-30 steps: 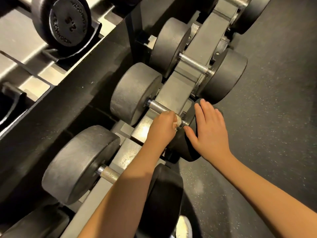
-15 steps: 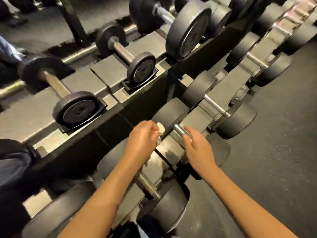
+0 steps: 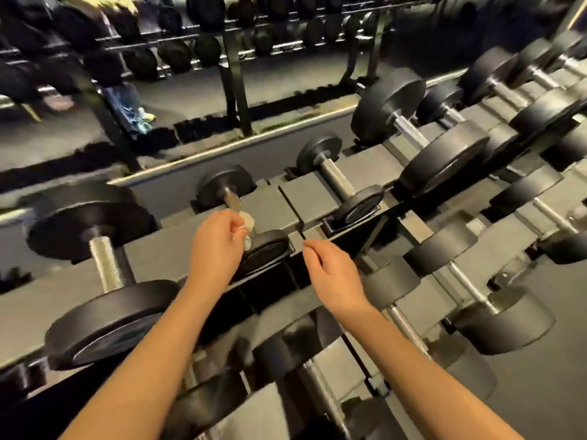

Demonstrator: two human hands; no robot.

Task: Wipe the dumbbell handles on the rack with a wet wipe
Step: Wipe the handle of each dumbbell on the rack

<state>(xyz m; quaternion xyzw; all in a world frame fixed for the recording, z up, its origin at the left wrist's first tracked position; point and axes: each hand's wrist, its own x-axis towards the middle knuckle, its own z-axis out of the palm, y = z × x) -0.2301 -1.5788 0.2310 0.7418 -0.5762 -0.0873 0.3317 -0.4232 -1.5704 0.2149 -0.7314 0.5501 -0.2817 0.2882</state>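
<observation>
Left hand (image 3: pixel 219 246) pinches the wet wipe (image 3: pixel 248 224) at a dumbbell handle (image 3: pixel 232 201) for rubbing. Right hand (image 3: pixel 333 274) hovers loosely curled, empty.

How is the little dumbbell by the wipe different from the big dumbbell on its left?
The small black dumbbell with the silver handle has much smaller round ends than the big black dumbbell. The left hand holds a white wet wipe at the small one's handle; the big one's handle is bare and untouched. Both lie on the grey top shelf.
</observation>
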